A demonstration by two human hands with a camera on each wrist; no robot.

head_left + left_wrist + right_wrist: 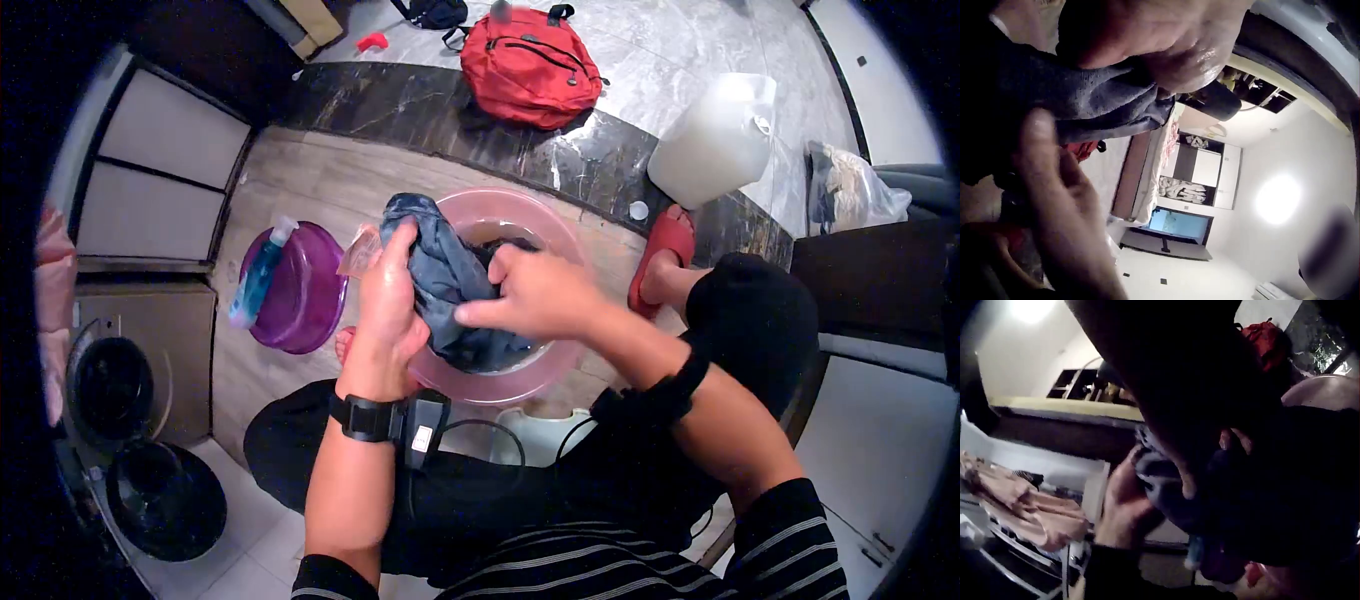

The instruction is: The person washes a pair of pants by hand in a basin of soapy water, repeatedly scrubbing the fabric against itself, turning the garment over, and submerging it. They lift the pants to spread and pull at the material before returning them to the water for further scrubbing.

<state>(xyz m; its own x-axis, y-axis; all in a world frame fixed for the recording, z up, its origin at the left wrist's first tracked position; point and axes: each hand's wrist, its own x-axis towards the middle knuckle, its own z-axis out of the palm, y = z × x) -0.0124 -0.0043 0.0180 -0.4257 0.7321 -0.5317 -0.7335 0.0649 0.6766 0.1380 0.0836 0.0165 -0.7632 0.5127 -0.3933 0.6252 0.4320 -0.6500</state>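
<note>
A wet blue-grey cloth (440, 275) hangs bunched over a pink basin (560, 225), its lower part down inside the rim. My left hand (385, 295) grips the cloth's upper left side. On the right side, my right hand (540, 295) pinches the fabric, thumb stretched across it and fingers bent. The left wrist view has the folded cloth (1097, 100) between the left hand (1166, 44) above and the right hand (1066, 206) below. Dark shadow covers much of the cloth in the right wrist view, where the left hand (1125, 506) holds its edge.
Left of the basin stands a purple basin (315, 300) with a blue-liquid bottle (260, 280) on its edge. Beyond lie a red backpack (535, 70) and a white jug (715, 140). Black round tubs (165, 500) are at lower left; a red slipper (665, 250) is at right.
</note>
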